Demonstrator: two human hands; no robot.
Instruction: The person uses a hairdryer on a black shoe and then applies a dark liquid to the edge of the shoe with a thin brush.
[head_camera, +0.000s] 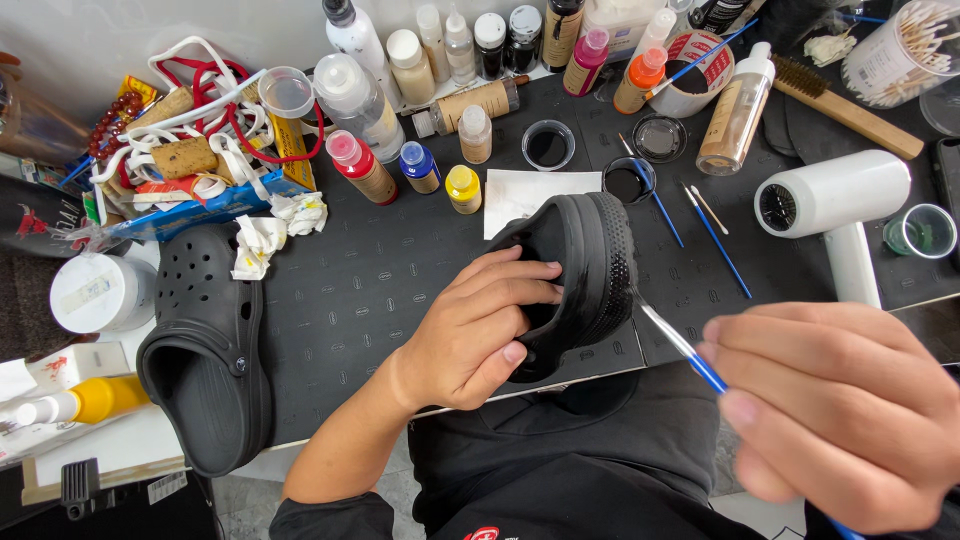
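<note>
- Head view: the left hand (480, 335) grips a black clog (580, 270), fingers curled inside its opening, tilting it on edge above the near rim of the worktop (380, 270).
- The right hand (835, 410), closed on a thin blue paintbrush (685, 350), puts the bristle tip against the clog's textured side.
- Judged step: painting the sole edge; the next stroke calls for a steady clog and a light touch.
- A second black clog (205, 370) lies at the left; small paint bottles (420, 165) stand far behind, a white hairdryer (835, 200) at the right.
</note>
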